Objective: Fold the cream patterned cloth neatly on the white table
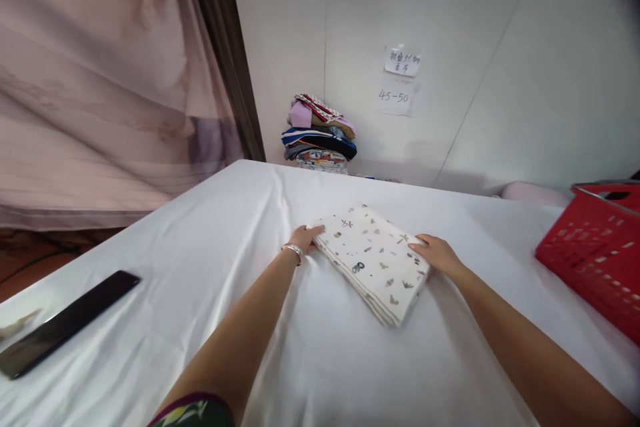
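Observation:
A folded white cloth [373,260] with small printed figures lies on the white-covered table [200,267], a little past the middle. My left hand [304,237], a bracelet on its wrist, rests against the cloth's left corner with fingers laid flat. My right hand [438,254] presses on the cloth's right edge, fingers stretched out over it. Neither hand lifts the cloth; both lie flat on its sides.
A red plastic basket [597,257] stands at the table's right edge. A long black flat object [63,323] lies near the left edge. A pile of folded clothes [320,133] sits against the far wall under two paper notes [400,80]. A pink curtain [100,80] hangs on the left.

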Motion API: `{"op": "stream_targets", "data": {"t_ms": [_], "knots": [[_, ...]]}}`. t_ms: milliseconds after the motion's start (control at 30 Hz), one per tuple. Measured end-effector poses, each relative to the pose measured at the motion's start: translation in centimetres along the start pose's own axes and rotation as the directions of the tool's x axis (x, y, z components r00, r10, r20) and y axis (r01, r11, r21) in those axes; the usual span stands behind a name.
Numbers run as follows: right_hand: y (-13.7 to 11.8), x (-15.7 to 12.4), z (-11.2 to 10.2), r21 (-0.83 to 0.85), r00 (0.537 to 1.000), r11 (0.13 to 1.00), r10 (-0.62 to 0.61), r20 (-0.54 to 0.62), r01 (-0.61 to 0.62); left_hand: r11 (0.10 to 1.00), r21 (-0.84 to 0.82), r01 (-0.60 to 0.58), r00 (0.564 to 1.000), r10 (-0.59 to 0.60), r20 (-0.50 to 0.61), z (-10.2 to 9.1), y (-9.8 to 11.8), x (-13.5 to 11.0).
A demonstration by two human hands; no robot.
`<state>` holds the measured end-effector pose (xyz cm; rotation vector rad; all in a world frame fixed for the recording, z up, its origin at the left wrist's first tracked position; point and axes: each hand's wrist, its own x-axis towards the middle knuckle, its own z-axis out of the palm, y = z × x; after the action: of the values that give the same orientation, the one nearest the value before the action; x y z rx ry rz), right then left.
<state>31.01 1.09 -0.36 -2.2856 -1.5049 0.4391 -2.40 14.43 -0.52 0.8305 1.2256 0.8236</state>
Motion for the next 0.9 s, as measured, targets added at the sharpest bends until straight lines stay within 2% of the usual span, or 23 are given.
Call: {"op": "stream_targets", "data": {"t_ms": [67, 167, 200, 267, 400, 533, 633, 700, 767, 900], "knots": [[0.0, -1.1, -0.4, -0.048, 0.998, 0.998, -0.030, -0.056, 0.027, 0.999, -0.044, 0.017, 0.999, -0.016, 0.029, -0.1, 0.1, -0.2], [-1.6, -3.9, -0.5, -0.067, 0.967, 0.980, -0.196, -0.165, 0.187, 0.991, -0.134, 0.017, 0.997, -0.007, 0.076, -0.6, 0.1, -0.7], [-2.5, -5.0, -0.3, -0.034, 0.953, 0.967, -0.256, -0.165, 0.254, 0.989, -0.145, -0.011, 0.997, 0.021, 0.069, -0.7, 0.0, -0.9], [-4.7, -7.5, 0.2, 0.083, 0.934, 0.932, -0.345, -0.090, 0.352, 0.988, -0.123, -0.091, 0.995, 0.094, 0.017, -1.1, -0.4, -1.1], [-8.0, -11.6, 1.6, 0.115, 0.828, 0.828, -0.558, 0.065, 0.549, 0.980, -0.052, -0.192, 0.978, 0.187, -0.088, -1.4, -1.2, -1.2], [-8.2, -13.5, 3.6, -0.006, 0.720, 0.721, -0.693, 0.033, 0.693, 0.974, -0.002, -0.228, 0.964, 0.226, -0.138, -1.4, -1.8, -0.7], [-7.6, -14.0, 5.2, -0.120, 0.653, 0.651, -0.757, -0.022, 0.750, 0.972, 0.016, -0.235, 0.959, 0.234, -0.160, -1.2, -2.0, -0.2], [-7.4, -14.2, 5.9, -0.178, 0.624, 0.621, -0.780, -0.045, 0.763, 0.971, 0.020, -0.238, 0.956, 0.238, -0.173, -1.2, -2.1, -0.1], [-7.2, -14.3, 6.3, -0.208, 0.608, 0.607, -0.791, -0.064, 0.767, 0.970, 0.024, -0.244, 0.953, 0.244, -0.178, -1.1, -2.1, -0.1], [-7.1, -14.2, 6.3, -0.218, 0.605, 0.606, -0.792, -0.079, 0.765, 0.968, 0.066, -0.243, 0.954, 0.250, -0.165, -1.2, -1.6, -0.8]]}}
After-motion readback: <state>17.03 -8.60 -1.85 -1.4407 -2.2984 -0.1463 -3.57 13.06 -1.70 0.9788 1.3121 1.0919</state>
